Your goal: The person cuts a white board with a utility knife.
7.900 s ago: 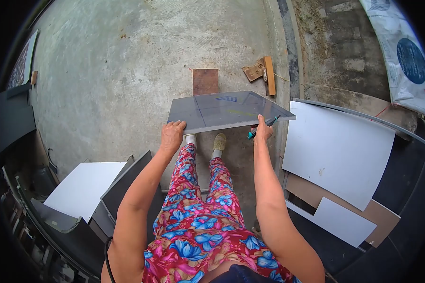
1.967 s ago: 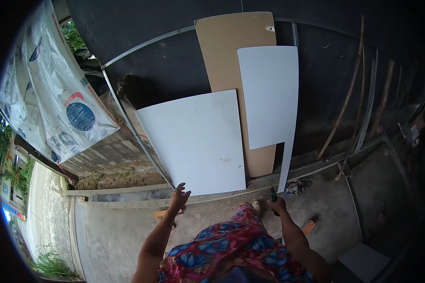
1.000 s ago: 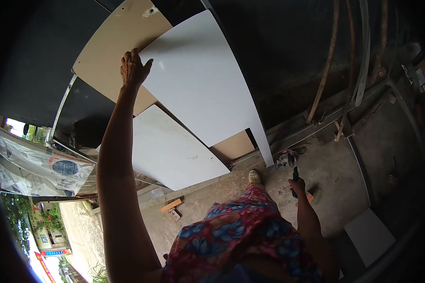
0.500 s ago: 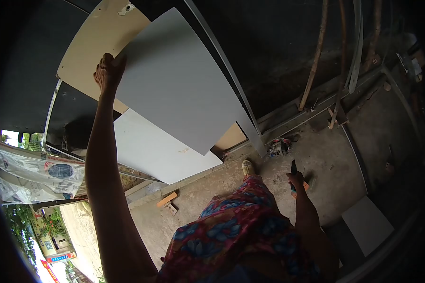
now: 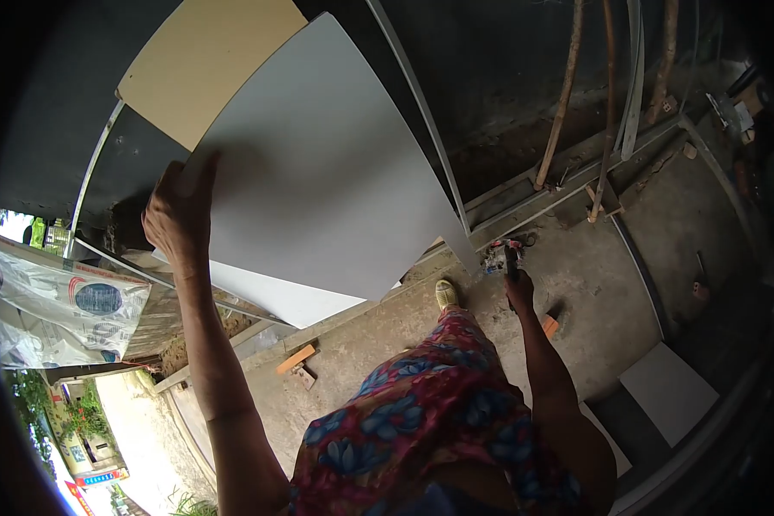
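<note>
The left hand (image 5: 181, 215) grips the left edge of a pale grey board (image 5: 327, 163), which overlaps a tan board (image 5: 211, 64) and a white board (image 5: 288, 292). Lower right, the right hand (image 5: 522, 291) holds a dark tool (image 5: 512, 262) above the concrete floor (image 5: 378, 335). A shoe (image 5: 446, 294) shows between the hands; an orange block (image 5: 296, 359) lies left of it. Sticks (image 5: 562, 103) lean at upper right.

Rough workshop — boards (image 5: 327, 163), poles (image 5: 562, 103), concrete floor (image 5: 606, 297)
</note>
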The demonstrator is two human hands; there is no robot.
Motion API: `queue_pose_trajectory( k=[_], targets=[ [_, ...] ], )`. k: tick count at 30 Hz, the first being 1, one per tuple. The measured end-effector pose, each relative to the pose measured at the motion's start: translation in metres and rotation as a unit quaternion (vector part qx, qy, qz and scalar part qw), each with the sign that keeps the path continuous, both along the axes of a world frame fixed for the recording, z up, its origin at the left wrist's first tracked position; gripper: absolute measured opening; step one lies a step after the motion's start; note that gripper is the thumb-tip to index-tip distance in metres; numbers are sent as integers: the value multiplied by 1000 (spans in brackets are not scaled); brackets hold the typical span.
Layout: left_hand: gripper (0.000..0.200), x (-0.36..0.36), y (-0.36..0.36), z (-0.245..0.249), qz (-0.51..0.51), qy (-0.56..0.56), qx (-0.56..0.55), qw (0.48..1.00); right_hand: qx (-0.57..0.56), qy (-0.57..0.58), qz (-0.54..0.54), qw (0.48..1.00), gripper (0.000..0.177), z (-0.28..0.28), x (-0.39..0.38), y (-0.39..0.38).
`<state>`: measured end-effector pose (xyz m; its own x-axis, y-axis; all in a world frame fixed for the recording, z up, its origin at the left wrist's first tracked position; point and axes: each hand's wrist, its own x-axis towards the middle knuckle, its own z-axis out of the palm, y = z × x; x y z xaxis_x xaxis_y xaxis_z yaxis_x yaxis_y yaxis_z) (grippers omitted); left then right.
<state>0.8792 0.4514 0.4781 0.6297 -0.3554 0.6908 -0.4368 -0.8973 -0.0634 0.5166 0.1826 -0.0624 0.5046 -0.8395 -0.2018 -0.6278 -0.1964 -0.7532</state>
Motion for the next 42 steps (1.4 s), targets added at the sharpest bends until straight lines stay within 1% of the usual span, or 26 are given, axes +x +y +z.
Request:
queue_pose_trajectory(
  k=[1,3,4,5,6,8,9,12,13,15,16,17,18,19,22,24,25,27,28,29,32,35,38,39,42],
  targets=[
    [44,-14,17,0,2,17,-8,1000,36,-56,-12,998,20,14,7,3],
    [43,-40,54,-5,-3,18,-41,999,111,-166,-32,979,17,83,23,21],
    [42,-53,75,-9,-3,19,-58,998,143,-186,-39,971,17,113,29,31],
    [41,-64,99,-13,17,30,-42,999,175,-206,-44,962,18,142,35,40],
    [41,-76,118,-18,17,26,-49,998,207,-224,-48,951,20,159,40,49],
    [41,-101,153,-27,23,19,-61,998,232,-266,-18,936,20,172,48,62],
    [41,-113,170,-31,43,30,-70,996,245,-286,-3,926,20,178,53,69],
    [41,-145,211,-46,56,35,-100,993,237,-301,37,923,27,230,73,103],
    [42,-156,221,-49,75,35,-93,992,247,-304,67,918,29,238,78,111],
    [43,-173,235,-54,73,55,-126,988,272,-308,134,902,33,250,92,125],
    [43,-183,241,-55,78,62,-143,985,276,-297,178,897,34,258,98,131],
    [43,-192,244,-55,95,59,-134,985,280,-285,226,888,35,267,103,136],
    [43,-199,248,-56,89,61,-146,983,285,-273,276,876,35,271,109,141],
    [43,-206,251,-56,106,58,-143,982,302,-264,307,863,38,264,112,142],
    [46,-226,256,-59,167,47,-138,975,302,-193,373,856,40,256,126,138],
    [48,-237,256,-60,197,48,-137,970,287,-170,405,852,41,253,134,135],
    [43,-244,254,-60,209,56,-157,964,278,-161,418,850,41,250,139,134],
    [45,-255,250,-58,230,51,-156,959,268,-137,460,835,40,240,148,130],
    [45,-259,248,-57,236,49,-156,958,262,-126,477,829,40,244,154,134],
    [49,-264,246,-57,240,40,-158,957,271,-124,487,821,37,249,158,139],
    [53,-285,247,-58,264,33,-152,952,297,-58,502,810,35,231,168,134],
    [57,-313,256,-67,300,19,-152,941,288,-67,557,776,33,235,167,148],
    [58,-346,264,-76,339,2,-160,927,283,-110,579,756,33,225,160,169],
    [58,-358,267,-76,365,-6,-152,918,253,-84,581,769,34,223,156,175],
    [60,-402,288,-71,400,-25,-147,904,259,-63,602,753,35,227,139,205]
  ],
)
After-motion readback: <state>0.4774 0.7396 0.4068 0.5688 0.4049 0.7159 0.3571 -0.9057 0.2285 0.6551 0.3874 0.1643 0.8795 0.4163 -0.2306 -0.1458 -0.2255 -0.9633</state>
